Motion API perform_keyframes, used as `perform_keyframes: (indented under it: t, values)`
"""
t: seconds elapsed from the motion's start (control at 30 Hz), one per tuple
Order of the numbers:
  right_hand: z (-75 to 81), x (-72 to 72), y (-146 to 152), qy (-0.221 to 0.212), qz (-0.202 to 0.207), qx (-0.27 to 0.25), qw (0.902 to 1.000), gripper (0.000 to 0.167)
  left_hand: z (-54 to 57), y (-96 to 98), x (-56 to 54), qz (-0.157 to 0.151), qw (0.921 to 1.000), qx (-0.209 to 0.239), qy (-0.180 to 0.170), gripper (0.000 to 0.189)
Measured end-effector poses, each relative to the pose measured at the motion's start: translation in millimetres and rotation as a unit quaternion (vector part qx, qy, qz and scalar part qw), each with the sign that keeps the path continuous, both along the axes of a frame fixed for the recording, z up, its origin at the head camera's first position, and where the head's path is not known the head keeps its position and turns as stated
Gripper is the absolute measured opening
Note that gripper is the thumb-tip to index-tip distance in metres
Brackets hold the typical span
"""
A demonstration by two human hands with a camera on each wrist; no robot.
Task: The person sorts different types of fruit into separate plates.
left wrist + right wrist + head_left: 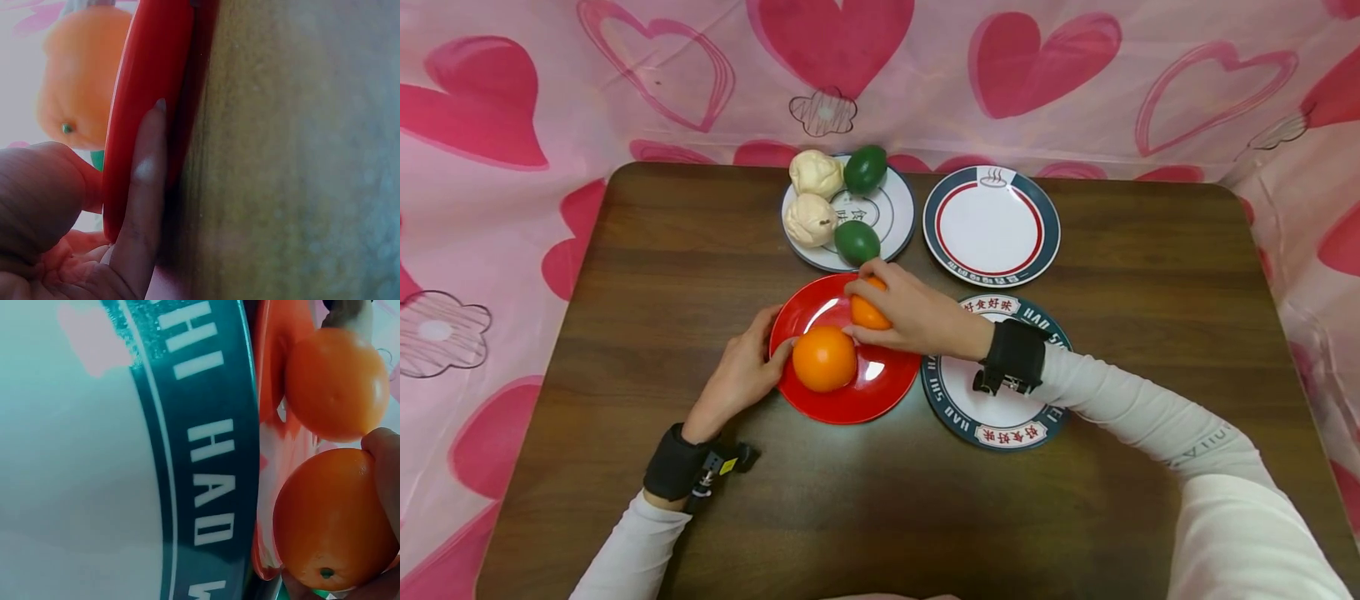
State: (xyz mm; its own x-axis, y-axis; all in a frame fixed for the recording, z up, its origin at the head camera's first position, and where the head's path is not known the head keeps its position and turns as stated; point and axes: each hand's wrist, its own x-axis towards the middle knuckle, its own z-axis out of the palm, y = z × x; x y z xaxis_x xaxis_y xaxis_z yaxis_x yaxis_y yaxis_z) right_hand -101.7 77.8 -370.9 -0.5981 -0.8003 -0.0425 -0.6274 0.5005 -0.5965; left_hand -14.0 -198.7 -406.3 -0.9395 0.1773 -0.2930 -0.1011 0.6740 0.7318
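My left hand (pixel 737 371) holds the near-left rim of a red plate (pixel 883 392), with the thumb over the rim and a finger (pixel 142 169) along its outer underside. On that plate rests one orange (pixel 824 360), close to the left thumb. My right hand (pixel 917 315) reaches in from the right and grips a second orange (pixel 868 310) over the far-right part of the plate, its fingers curled around the fruit. In the right wrist view the held orange (pixel 331 525) shows its small green stem mark, right beside the other orange (pixel 337 387).
Behind the red plate, a white plate (pixel 891 208) bears two cream-coloured, bun-like pieces (pixel 811 220) and two dark green oval fruits (pixel 857 242). A red-ringed plate (pixel 988 225) stands at back right. A green-rimmed lettered plate (pixel 955 408) lies under the right wrist on the wooden table (pixel 1157 275).
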Motion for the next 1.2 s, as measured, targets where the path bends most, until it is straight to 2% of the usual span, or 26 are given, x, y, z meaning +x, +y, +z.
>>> perform_keyframes:
  t: [0.17,0.5,0.9,1.03,1.13,1.2]
  values:
    - [-3.1,0.5,0,0.003,0.013,-0.004,0.9999,0.057,1.2,-0.7,-0.3,-0.004,1.0000,0.006,-0.003,0.062]
    - [-8.5,3.8,-2,0.033,0.045,0.023,0.9982,0.063,1.6,-2.0,-0.8,-0.006,0.9999,-0.009,0.000,0.063]
    - [2.7,6.8,10,0.015,0.014,-0.015,0.9997,0.057,1.9,-1.1,0.2,-0.005,1.0000,-0.005,-0.005,0.062]
    - [9.9,8.7,27,0.032,-0.026,-0.034,0.9986,0.056,2.1,0.5,0.4,-0.001,1.0000,-0.002,-0.008,0.061]
    - [15.4,12.9,53,0.044,-0.098,-0.044,0.9933,0.055,2.0,0.6,0.6,0.000,0.9999,0.004,-0.009,0.060]
    - [17.1,16.2,76,0.046,-0.155,-0.044,0.9858,0.052,1.4,0.2,0.0,0.000,1.0000,0.003,-0.009,0.060]
